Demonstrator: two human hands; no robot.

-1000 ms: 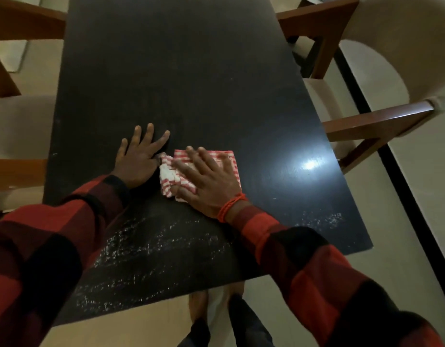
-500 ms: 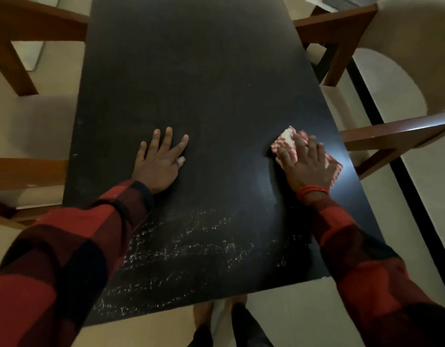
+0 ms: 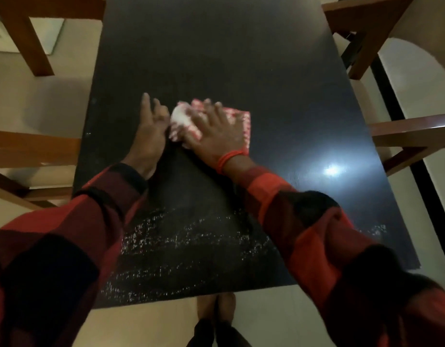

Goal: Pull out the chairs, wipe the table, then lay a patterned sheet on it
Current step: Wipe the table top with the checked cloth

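Note:
A black rectangular table (image 3: 241, 58) fills the middle of the head view. A folded red-and-white checked cloth (image 3: 242, 121) lies on it near the centre. My right hand (image 3: 213, 128) lies flat on the cloth with fingers spread, pressing it to the tabletop. My left hand (image 3: 151, 128) rests on the table just left of the cloth, its side touching the cloth's edge. White streaks and specks (image 3: 181, 249) cover the tabletop near the front edge.
Wooden chairs with pale seats stand pulled back on both sides: one at the left (image 3: 23, 149), one at the right (image 3: 411, 131). A lamp's glare (image 3: 332, 170) shows on the tabletop at the right. My feet (image 3: 216, 319) stand at the table's front edge.
My right hand has swept the cloth from the table's right edge back to the middle, up against my left hand. My left hand has stayed in place.

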